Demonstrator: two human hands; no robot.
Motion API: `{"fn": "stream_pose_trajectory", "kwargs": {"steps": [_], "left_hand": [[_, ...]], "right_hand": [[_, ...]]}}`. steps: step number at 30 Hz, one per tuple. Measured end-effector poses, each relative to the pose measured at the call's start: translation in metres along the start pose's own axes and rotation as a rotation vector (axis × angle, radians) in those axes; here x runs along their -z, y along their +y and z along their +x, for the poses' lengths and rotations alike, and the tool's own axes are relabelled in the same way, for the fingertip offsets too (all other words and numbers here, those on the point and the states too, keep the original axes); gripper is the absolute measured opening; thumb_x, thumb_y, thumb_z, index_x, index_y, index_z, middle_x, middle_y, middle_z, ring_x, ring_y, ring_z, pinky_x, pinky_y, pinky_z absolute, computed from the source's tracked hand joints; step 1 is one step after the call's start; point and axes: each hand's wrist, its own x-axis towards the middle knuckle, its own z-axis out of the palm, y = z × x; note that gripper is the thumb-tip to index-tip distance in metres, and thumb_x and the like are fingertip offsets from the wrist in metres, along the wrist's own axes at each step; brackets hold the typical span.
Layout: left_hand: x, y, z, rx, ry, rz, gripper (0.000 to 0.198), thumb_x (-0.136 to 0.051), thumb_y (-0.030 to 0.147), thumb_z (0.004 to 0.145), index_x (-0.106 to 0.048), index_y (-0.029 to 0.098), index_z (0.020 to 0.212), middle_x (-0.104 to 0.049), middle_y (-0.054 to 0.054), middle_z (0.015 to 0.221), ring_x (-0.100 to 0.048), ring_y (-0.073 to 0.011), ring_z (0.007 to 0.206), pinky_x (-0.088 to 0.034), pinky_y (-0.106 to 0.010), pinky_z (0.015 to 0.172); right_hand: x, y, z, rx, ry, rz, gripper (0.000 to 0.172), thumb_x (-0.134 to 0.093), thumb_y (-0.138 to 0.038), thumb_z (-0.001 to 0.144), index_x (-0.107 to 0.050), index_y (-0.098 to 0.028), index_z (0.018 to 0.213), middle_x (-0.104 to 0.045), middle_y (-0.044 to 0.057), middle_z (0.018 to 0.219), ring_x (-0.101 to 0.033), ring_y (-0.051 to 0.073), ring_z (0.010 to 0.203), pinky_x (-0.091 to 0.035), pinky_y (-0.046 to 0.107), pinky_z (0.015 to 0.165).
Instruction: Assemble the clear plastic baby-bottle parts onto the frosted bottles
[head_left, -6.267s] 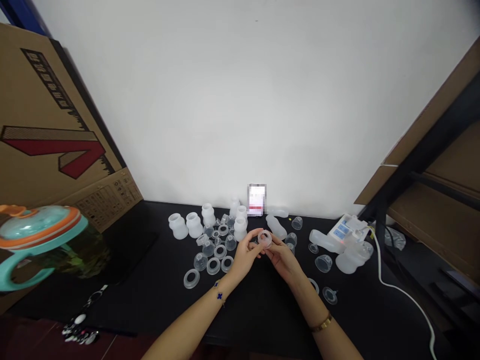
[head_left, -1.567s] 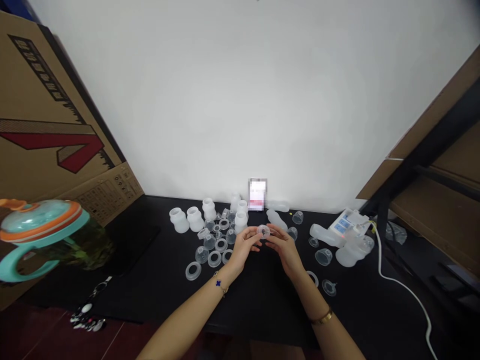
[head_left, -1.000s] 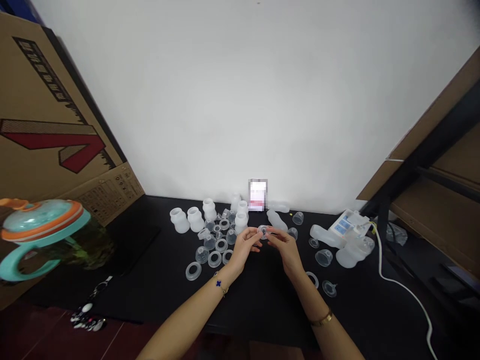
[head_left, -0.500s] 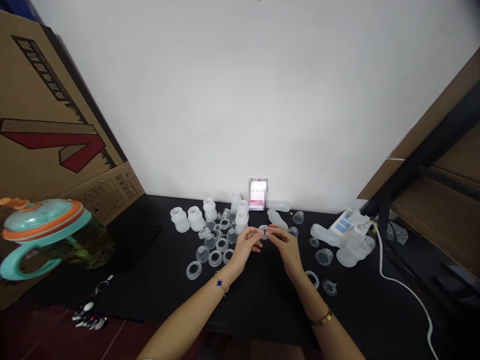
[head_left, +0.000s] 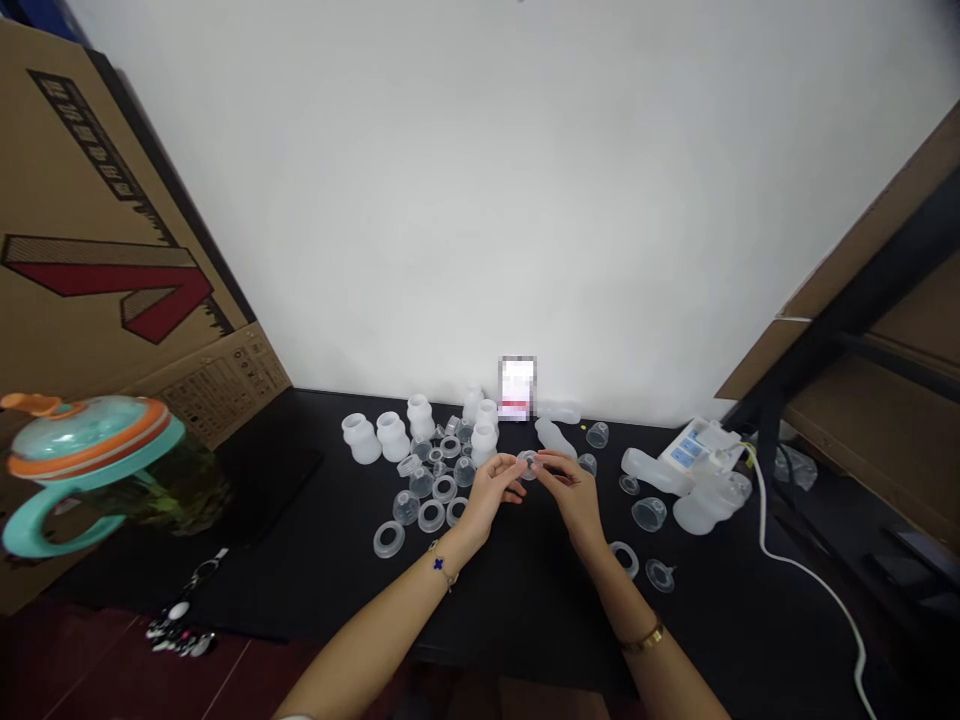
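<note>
Compared with 6.3 s ago, both hands have changed their hold: right fingertips now cover more of the small clear plastic part [head_left: 529,461], and a gap has appeared between the 2 hands just under it. Its look is transparent, slightly whitish and round, with a pale rim; its finer shape is too small and too covered to tell. It is above the table [head_left: 517,600], between the 2 hands.

Left hand [head_left: 491,492] pinches the near-left side of this part with thumb and fingers. Right hand [head_left: 574,492] pinches it from the other side, its index finger bent over the top.

About the edges: a white wall [head_left: 450,220] rises behind, and a phone [head_left: 517,388] with blurred screen stands against it. Left of the hands, white bottles [head_left: 393,436], clear domes [head_left: 406,507] and rings [head_left: 389,539] lie close together; 1 white bottle is just beside the left fingers. On the right there are a clear cup [head_left: 649,514], a stemmed disc [head_left: 660,575] and a white device [head_left: 697,445] with its cable [head_left: 761,520]. Between the 2 forearms, black table surface reaches down to the front edge, giving room toward the body.
</note>
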Motion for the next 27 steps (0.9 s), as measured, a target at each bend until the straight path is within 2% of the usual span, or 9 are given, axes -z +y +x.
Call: {"fn": "stream_pose_trajectory", "kwargs": {"steps": [8,14,19,27], "left_hand": [[0.0008,-0.0011,0.0011,0.04,-0.016,-0.09,0.047,-0.086,0.05,0.064,-0.062,0.016,0.086,-0.065,0.001,0.076,-0.062,-0.0086,0.056,-0.05,-0.018,0.05],[0.0043,-0.0025,0.0024,0.067,-0.065,-0.138,0.043,-0.082,0.049,0.069,-0.062,0.016,0.089,-0.066,-0.001,0.08,-0.063,-0.0084,0.058,-0.051,-0.018,0.051],[0.0042,-0.0029,0.0029,0.027,-0.046,-0.119,0.042,-0.078,0.05,0.073,-0.061,0.017,0.093,-0.064,0.0,0.085,-0.064,-0.0088,0.058,-0.051,-0.018,0.05],[-0.0017,-0.0002,-0.0011,-0.078,-0.053,0.067,0.049,-0.079,0.051,0.072,-0.068,0.017,0.105,-0.067,-0.003,0.092,-0.061,-0.0082,0.059,-0.05,-0.018,0.05]], "right_hand": [[-0.0007,-0.0009,0.0003,-0.037,-0.003,0.074,0.019,-0.085,-0.042,0.067,-0.081,-0.027,0.078,-0.075,0.007,0.105,-0.066,0.029,0.102,-0.052,0.039,0.084],[-0.0012,-0.0025,-0.0001,-0.045,-0.009,0.08,0.021,-0.085,-0.043,0.068,-0.082,-0.026,0.081,-0.076,0.006,0.102,-0.067,0.029,0.1,-0.052,0.038,0.083],[-0.0006,0.0,0.0013,-0.189,0.021,0.213,0.03,-0.086,-0.047,0.067,-0.082,-0.024,0.086,-0.076,0.006,0.098,-0.067,0.026,0.091,-0.054,0.034,0.071],[0.0035,0.007,0.0046,-0.4,0.013,0.496,0.035,-0.092,-0.041,0.061,-0.08,-0.02,0.086,-0.076,0.005,0.093,-0.069,0.019,0.079,-0.057,0.03,0.071]]}}
